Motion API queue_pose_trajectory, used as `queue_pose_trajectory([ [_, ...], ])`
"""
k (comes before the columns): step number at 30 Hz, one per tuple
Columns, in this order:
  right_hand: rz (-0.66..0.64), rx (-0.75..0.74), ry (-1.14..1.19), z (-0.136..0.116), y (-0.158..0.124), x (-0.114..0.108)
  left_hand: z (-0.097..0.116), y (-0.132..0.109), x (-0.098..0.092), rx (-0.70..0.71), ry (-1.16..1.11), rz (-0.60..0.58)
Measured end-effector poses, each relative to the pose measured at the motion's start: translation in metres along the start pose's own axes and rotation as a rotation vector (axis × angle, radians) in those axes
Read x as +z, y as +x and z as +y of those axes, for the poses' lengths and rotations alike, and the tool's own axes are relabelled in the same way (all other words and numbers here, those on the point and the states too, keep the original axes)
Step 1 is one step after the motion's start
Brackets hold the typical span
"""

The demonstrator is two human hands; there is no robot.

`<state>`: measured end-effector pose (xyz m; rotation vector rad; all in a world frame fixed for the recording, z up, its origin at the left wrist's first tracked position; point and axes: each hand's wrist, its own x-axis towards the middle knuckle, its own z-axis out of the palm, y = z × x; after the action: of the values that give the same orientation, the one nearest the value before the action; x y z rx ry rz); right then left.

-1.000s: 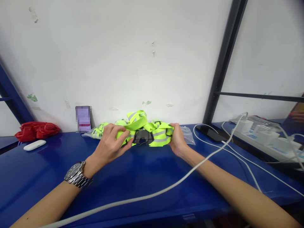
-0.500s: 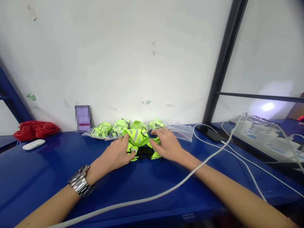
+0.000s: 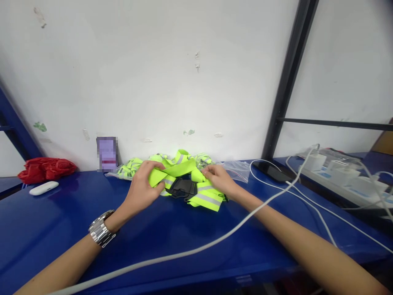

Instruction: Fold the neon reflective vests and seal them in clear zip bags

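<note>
A fluorescent yellow-green reflective strap point(image 3: 208, 197) with silver stripes lies bunched on the blue table point(image 3: 196, 241). Its black plastic buckle point(image 3: 184, 187) faces me near the middle. On the left side of the bundle, my left hand point(image 3: 145, 184) grips a loop of the strap between thumb and fingers. My right hand point(image 3: 219, 178) pinches the strap at its right side, thumb and fingertips together. Just behind the bundle, more yellow-green straps in clear plastic bags point(image 3: 132, 167) rest against the wall, partly hidden by my hands and the strap.
A red bundle point(image 3: 47, 169) and a white earphone case point(image 3: 44, 188) sit at the left. A blurred phone-like object point(image 3: 107, 154) leans on the wall. At the right are a dark phone point(image 3: 272, 171) and a power strip point(image 3: 337, 180). A white cable point(image 3: 196, 250) crosses in front of me.
The strap bundle has been spread wider, and its black buckle now shows plainly. My left hand has shifted slightly left and up; my right hand has moved right and closed into a pinch.
</note>
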<state>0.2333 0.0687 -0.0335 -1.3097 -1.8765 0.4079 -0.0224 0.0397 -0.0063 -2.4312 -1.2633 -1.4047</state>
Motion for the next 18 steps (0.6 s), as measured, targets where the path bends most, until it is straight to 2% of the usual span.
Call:
queue_pose_trajectory([
  [4, 0.019, -0.004, -0.076, 0.002, -0.002, -0.005, -0.002, 0.004, 0.000, -0.206, -0.274, 0.043],
  [9, 0.006, 0.018, -0.394, -0.006, -0.011, -0.001, 0.009, 0.007, 0.005, -0.545, -0.878, 0.124],
  [11, -0.034, 0.017, -0.482, -0.009, -0.014, 0.003, 0.011, 0.006, 0.008, -0.615, -1.001, 0.142],
  [14, 0.032, -0.144, -0.494, -0.014, -0.018, 0.005, 0.012, 0.004, 0.011, -0.642, -1.016, 0.107],
  [16, 0.137, -0.309, -0.363, -0.018, -0.021, 0.003, 0.012, 0.002, 0.013, -0.641, -0.992, 0.088],
  [18, 0.143, -0.441, -0.167, -0.024, -0.024, 0.000, 0.014, 0.001, 0.014, -0.623, -0.976, 0.092],
])
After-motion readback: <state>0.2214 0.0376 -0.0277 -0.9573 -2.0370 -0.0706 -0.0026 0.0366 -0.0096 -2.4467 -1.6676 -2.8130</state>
